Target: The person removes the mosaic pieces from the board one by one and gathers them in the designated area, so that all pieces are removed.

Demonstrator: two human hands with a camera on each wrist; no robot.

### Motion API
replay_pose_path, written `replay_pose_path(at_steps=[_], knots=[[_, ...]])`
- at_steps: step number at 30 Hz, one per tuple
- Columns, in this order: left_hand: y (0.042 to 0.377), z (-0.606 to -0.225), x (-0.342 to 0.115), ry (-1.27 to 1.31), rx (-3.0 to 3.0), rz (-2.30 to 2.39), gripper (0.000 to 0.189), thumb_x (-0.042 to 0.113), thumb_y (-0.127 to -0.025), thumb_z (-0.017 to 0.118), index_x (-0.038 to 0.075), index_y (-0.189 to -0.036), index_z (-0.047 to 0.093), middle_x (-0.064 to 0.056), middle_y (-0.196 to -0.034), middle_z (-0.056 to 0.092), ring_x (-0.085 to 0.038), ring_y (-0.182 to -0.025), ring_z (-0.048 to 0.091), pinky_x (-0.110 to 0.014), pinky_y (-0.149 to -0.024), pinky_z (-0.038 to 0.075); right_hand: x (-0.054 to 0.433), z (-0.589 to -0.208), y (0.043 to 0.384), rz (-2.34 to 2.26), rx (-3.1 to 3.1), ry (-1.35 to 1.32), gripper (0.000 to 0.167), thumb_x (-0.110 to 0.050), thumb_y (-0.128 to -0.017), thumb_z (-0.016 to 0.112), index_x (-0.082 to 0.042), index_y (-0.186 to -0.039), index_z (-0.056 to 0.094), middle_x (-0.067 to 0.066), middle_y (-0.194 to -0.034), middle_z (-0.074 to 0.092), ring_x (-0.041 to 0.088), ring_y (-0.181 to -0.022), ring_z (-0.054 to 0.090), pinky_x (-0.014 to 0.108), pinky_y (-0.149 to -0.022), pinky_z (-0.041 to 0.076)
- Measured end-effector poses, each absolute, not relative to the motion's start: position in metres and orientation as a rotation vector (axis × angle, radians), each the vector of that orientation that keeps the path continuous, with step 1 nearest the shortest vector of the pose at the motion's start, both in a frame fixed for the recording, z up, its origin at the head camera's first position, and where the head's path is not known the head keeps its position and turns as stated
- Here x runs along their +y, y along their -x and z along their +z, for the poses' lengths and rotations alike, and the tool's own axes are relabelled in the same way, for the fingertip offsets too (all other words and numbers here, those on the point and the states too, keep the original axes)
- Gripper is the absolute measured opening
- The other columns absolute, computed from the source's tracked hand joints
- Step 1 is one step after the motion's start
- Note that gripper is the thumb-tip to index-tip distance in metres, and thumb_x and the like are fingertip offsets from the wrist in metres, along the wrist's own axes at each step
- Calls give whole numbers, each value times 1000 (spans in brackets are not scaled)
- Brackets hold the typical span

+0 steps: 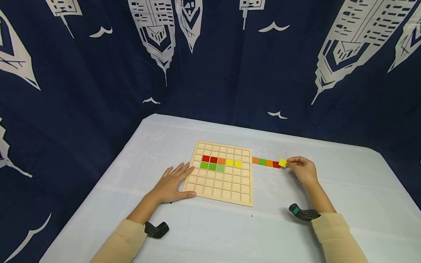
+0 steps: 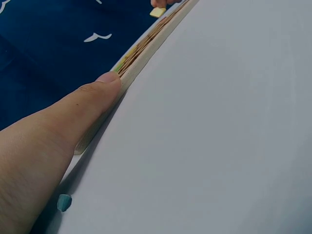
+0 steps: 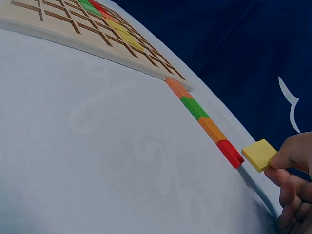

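A wooden grid board (image 1: 227,186) lies mid-table. Two red tiles, an orange one and two yellow ones fill part of one row, with green tiles (image 1: 212,167) in the row in front. My left hand (image 1: 172,184) rests at the board's left side, fingers spread, its thumb (image 2: 100,90) on the near edge. Between thumb and fingertips my right hand (image 1: 303,170) pinches a yellow tile (image 3: 259,154), tilted, just past the right end of a line of tiles. That line runs from the board's right edge: orange (image 3: 179,88), green (image 3: 194,107), orange (image 3: 212,129), red (image 3: 230,153).
White cloth covers the table (image 1: 210,233). Behind it hangs a dark blue curtain (image 1: 223,73) with white building prints. A black wrist device (image 1: 157,229) sits at the left sleeve, another (image 1: 303,213) at the right sleeve.
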State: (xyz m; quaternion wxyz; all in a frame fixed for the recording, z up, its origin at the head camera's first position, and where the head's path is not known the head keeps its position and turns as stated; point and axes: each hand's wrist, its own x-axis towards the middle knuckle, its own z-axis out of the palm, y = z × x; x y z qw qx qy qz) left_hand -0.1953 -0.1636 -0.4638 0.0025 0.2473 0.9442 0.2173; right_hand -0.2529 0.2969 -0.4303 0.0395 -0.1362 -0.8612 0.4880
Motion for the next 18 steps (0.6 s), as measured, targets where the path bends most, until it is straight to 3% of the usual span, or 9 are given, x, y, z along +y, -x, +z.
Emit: replay_pose_path(at_steps=[9, 15, 18], knots=[[196, -463, -163, -760, 2954, 675, 95, 68, -82, 60, 15, -154, 30, -7, -160, 23, -27, -148, 14, -56, -115, 9, 309, -432, 258, 1555, -2650, 427, 25, -15, -91, 63, 2, -110, 62, -12, -78, 60, 8, -72, 53, 19, -60, 47], [195, -462, -163, -755, 2954, 669, 95, 68, -81, 61, 15, -154, 30, -6, -160, 22, -27, -148, 13, -55, -115, 8, 315, -428, 262, 1520, -2808, 393, 29, -17, -89, 62, 2, -112, 61, -3, -92, 57, 14, -81, 49, 22, -63, 46], [195, -462, -163, -755, 2956, 665, 95, 68, -81, 61, 15, -154, 31, -6, -160, 23, -27, -148, 13, -56, -115, 9, 317, -426, 264, 1490, -2871, 390, 31, -17, -88, 62, 2, -112, 61, 1, -91, 56, 17, -80, 48, 24, -60, 44]])
